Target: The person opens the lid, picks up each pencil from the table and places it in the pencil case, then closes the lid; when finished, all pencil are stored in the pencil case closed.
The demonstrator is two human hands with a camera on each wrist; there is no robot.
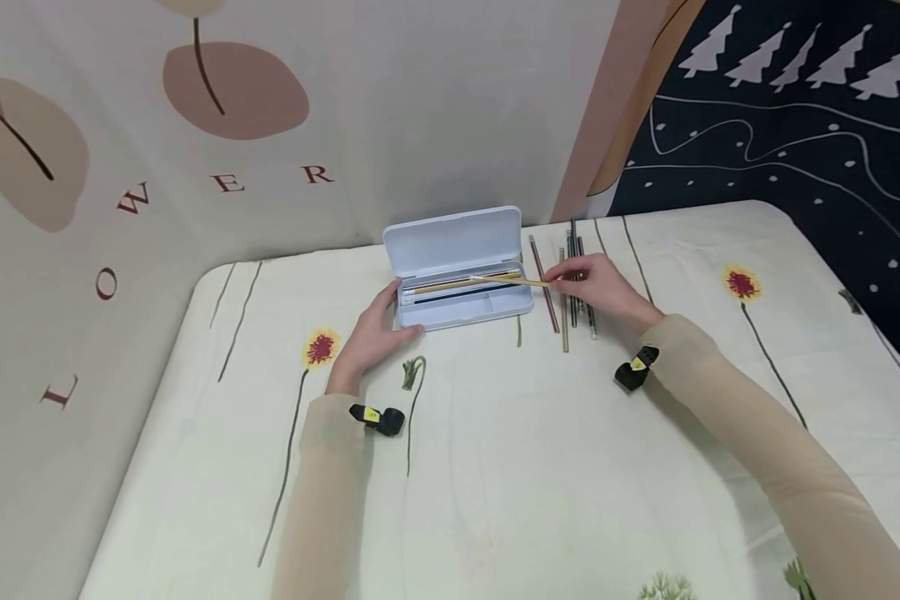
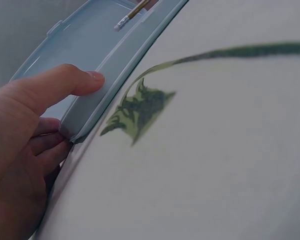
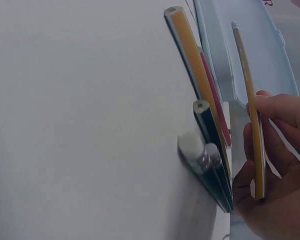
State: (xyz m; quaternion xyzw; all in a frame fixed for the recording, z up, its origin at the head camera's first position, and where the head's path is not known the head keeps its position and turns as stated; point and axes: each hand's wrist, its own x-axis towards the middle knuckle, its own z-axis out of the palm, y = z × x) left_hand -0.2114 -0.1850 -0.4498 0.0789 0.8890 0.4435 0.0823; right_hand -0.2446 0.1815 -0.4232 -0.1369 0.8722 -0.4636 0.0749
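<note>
Pale blue is the pencil case (image 1: 444,313) near the far edge of the white table (image 1: 495,458), with its lid (image 1: 453,242) tipped back, which leaves the long tray easy to get at. Some pencils (image 1: 438,288) lie in it the long way, I guess because the tray is long and thin. The left hand (image 1: 373,335) grips the left end of the case, its thumb on the near side and its other fingers round the end, I think so the case won't slide. The right hand (image 1: 598,287) pinches a yellow pencil (image 3: 246,70) between thumb and fingers. It has hold of the plain part, away from the rubber, so the rubber end pokes out over the tray. I can't tell if that end touches the pencils below. More pencils lie close by on the right, where that hand can get them with ease: a red pencil (image 1: 539,267), a yellowish pencil (image 1: 565,329) and a bunch of dark pencils (image 1: 573,237), partly under the right hand. Both arms reach forward in tan sleeves. The left arm goes almost straight up to the case, and that hand hugs the corner. The right arm slants in from the side, with the wrist over the table and the fingers pointing toward the case.
</note>
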